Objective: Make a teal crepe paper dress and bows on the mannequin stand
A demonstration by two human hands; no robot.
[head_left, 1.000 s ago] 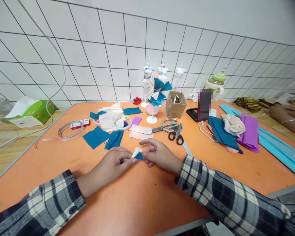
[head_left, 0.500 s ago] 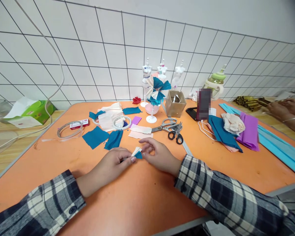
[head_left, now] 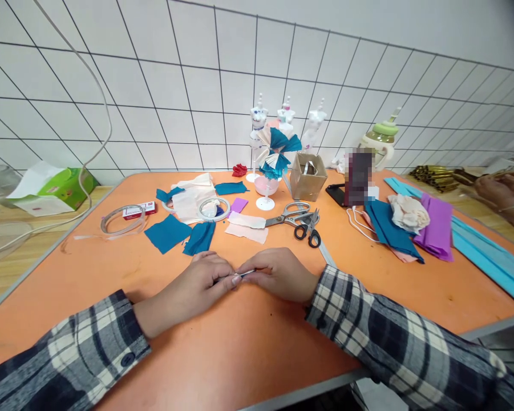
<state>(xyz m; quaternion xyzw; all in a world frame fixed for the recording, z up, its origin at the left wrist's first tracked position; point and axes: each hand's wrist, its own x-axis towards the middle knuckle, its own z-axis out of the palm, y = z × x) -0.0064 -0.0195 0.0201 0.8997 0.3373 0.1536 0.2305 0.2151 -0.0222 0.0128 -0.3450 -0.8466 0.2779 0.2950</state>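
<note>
- Two hands meet at the near middle of the orange worktop (head_left: 248,348). The left hand (head_left: 199,283) and right hand (head_left: 279,275) rest on the surface, fingertips almost touching.
- Both are curled into a tight pinch on a pale sliver (head_left: 247,273). Only its thin edge shows between thumb and forefinger, and the rest is hidden under the fingers.
- To do this pinch well, I judge the pressure should be even from both sides. The sliver should lie flat against the worktop so that it neither twists nor slips out.
- Short, firm presses with the fingertips suit so small a piece. The wrists, planted as they are, give steadiness.
- Loose teal pieces (head_left: 168,233) and the scissors (head_left: 291,213) lie well beyond the hands, so nothing crowds the grip.
- The open cardboard box (head_left: 308,181) stands at the back. Something small and shiny sits inside, but what it is cannot be told.
- The green tissue box (head_left: 66,187) lies off the worktop to the left, with a white sheet sticking out of its opening.
- The pink cup (head_left: 266,186) on a white stem stands just left of the cardboard box. Its contents cannot be seen.
- The bottle (head_left: 380,144) with a green lid stands by the wall, and how full it is cannot be told.
</note>
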